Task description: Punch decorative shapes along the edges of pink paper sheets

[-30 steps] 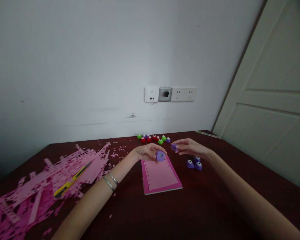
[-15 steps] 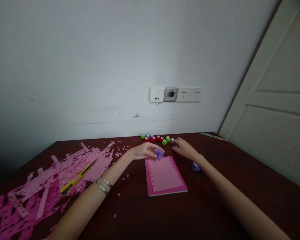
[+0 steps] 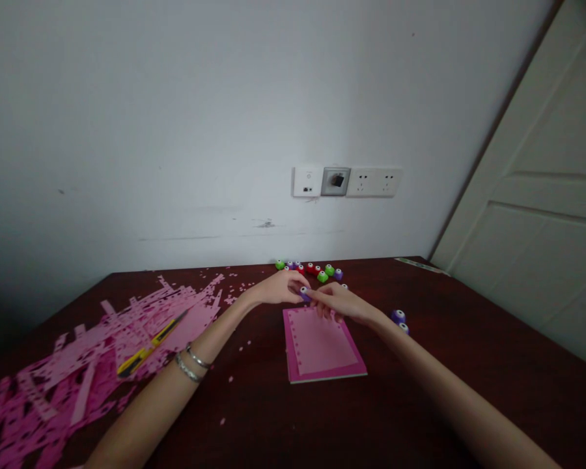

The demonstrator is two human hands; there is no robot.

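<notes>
A small purple craft punch point(image 3: 304, 294) with a white round button is held between my two hands, above the far end of the pink sheet. My left hand point(image 3: 277, 287), with two bracelets on its wrist, has its fingers curled round the punch from the left. From the right, my right hand point(image 3: 346, 303) pinches the same punch with thumb and fingers. Below lies a light pink sheet point(image 3: 325, 345) with small holes along its edges, on top of a darker pink sheet point(image 3: 356, 370). Another punch point(image 3: 345, 286) stands just behind my right hand, mostly hidden.
Several red, green and purple punches point(image 3: 322, 277) stand along the back of the dark table point(image 3: 254, 423). Two purple ones point(image 3: 398, 316) are beside my right forearm. Pink paper scraps point(image 3: 78, 378) and a yellow utility knife point(image 3: 151, 345) lie at left. A ruler-like strip point(image 3: 422, 266) lies back right.
My right hand has set its purple punch down near the back row and moved left to the one in my left hand. That punch has turned button side up.
</notes>
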